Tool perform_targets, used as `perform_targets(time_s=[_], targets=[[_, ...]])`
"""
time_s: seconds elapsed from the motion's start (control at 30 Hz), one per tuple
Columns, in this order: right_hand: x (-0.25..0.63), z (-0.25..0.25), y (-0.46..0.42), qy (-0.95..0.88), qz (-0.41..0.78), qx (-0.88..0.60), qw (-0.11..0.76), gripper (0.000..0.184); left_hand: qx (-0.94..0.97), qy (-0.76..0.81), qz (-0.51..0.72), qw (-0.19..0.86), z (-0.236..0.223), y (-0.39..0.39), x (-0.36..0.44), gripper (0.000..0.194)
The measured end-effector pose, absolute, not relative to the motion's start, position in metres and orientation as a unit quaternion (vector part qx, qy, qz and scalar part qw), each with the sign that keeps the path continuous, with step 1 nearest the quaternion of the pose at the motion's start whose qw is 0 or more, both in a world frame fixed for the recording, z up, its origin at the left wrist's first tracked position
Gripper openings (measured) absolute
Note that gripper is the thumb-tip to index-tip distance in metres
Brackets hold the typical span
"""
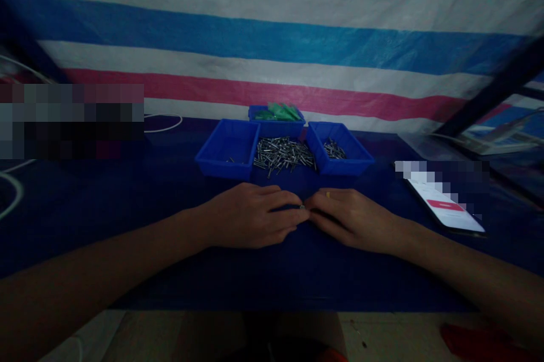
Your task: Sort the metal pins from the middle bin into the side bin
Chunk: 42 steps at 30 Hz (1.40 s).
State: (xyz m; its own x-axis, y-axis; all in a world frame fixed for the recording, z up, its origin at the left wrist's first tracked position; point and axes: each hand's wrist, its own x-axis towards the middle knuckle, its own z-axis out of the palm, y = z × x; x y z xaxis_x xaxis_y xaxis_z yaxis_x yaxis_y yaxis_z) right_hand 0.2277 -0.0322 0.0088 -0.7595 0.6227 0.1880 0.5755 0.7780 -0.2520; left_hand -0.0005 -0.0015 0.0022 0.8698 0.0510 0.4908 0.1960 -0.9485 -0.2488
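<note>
Small metal piece [302,207] — pinched where fingertips of the left hand [253,216] and right hand [356,218] meet — its long axis too hidden to tell.

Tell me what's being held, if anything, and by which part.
A small metallic piece, pinched where the fingers of the left hand and right hand meet; which part is gripped is hidden.

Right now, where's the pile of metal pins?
In the head view, the metal pin pile lies centrally, between the left blue bin and right blue bin, with green packets behind.
</note>
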Motion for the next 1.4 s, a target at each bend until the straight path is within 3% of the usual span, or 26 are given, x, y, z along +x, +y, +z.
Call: perform_targets(time_s=[0.47, 1.4], targets=[[0.2303, 0.0098, -0.0316, -0.922, 0.098, -0.338, 0.163, 0.02, -0.953, -0.052, -0.25, 0.166, 0.0074, -0.002, 0.0002, 0.027], [0.2292, 0.0148, -0.0271, -0.903, 0.192, -0.355, 0.147, 0.02, -0.959, -0.038, -0.229, 0.161, 0.0095, -0.0026, -0.0014, 0.03]])
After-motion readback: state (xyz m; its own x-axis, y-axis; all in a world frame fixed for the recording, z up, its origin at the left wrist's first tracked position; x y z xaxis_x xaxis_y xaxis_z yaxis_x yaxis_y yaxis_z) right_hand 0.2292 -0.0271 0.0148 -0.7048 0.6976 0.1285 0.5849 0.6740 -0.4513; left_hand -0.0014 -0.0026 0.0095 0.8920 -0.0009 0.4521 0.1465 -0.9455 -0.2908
